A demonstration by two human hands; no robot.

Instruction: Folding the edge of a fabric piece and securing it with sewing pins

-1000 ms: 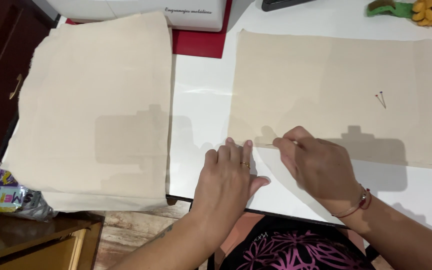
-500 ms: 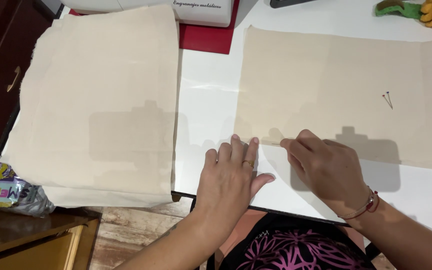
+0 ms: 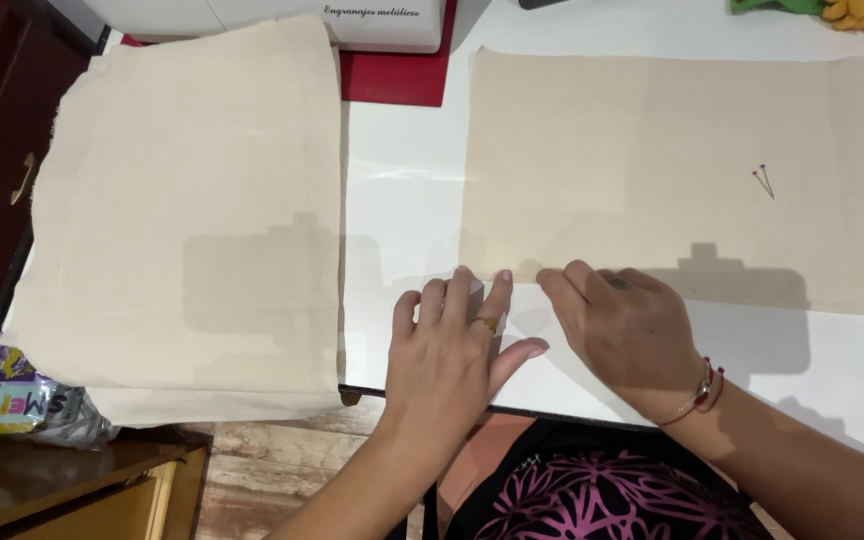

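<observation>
A wide beige fabric piece point(image 3: 672, 170) lies flat on the white table point(image 3: 402, 210). My left hand point(image 3: 452, 345) rests palm down at the fabric's near left corner, fingers together, a ring on one finger. My right hand point(image 3: 622, 330), with red bracelets at the wrist, presses its fingertips on the near edge of the same fabric, right beside the left hand. Two pins point(image 3: 763, 180) with coloured heads lie on the fabric farther right. Neither hand grips anything.
A stack of beige fabric point(image 3: 192, 220) covers the table's left end. A white sewing machine base point(image 3: 352, 20) and a red mat point(image 3: 402, 75) sit at the back. A colourful bag point(image 3: 2, 395) lies on a wooden cabinet at lower left.
Both hands have slid slightly left along the fabric's near edge and now sit closer together at the corner. The camera view has shifted a little.
</observation>
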